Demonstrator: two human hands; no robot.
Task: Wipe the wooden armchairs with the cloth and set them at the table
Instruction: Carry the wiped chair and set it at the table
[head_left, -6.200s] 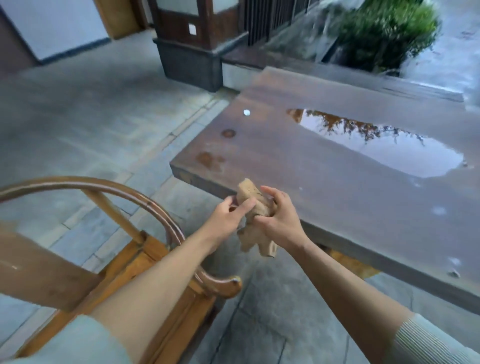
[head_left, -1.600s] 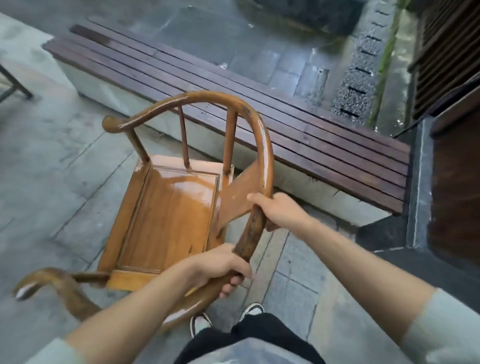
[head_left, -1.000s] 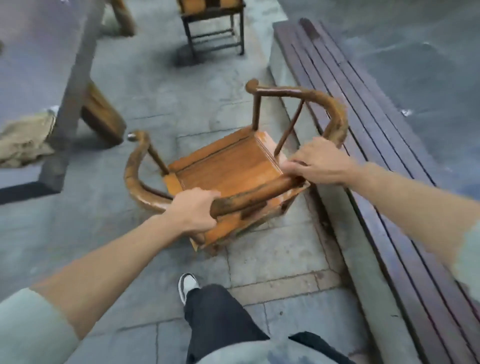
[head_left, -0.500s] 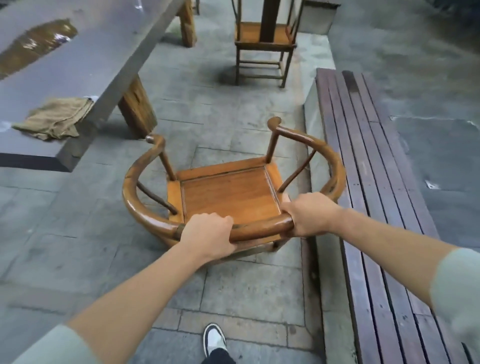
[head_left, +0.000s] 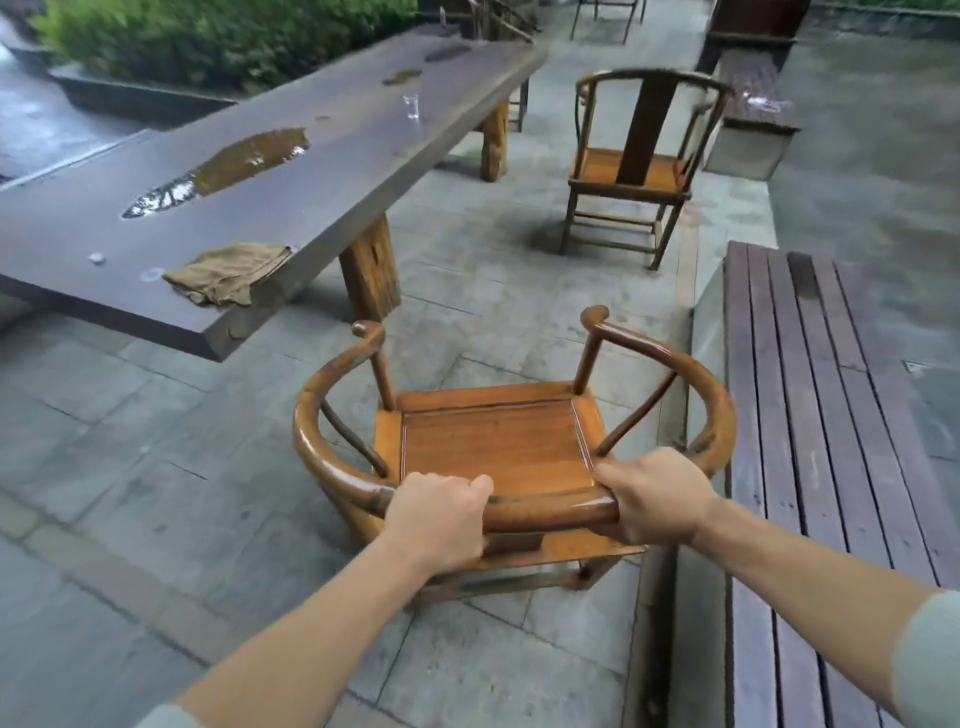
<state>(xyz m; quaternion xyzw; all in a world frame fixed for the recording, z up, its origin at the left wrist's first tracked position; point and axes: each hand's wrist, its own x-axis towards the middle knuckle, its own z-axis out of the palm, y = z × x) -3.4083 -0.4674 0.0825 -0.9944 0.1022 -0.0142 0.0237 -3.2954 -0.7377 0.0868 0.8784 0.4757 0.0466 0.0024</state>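
Both hands grip the chair's (head_left: 493, 447) curved top rail from behind, my left hand (head_left: 439, 512) and right hand (head_left: 657, 496) each wrapped round it; the chair sits on the paving between the table (head_left: 311, 156) and the bench (head_left: 831, 415). The cloth (head_left: 228, 270) lies on the table's near corner. Risks, as I judge them: the arm tips catching the table edge or leg, or a slip on the glossy rail.

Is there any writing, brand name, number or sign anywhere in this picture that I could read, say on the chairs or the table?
None. No text shows on the armchair gripped by the left hand and right hand, the second armchair, the table, the cloth, the glass or the bench.
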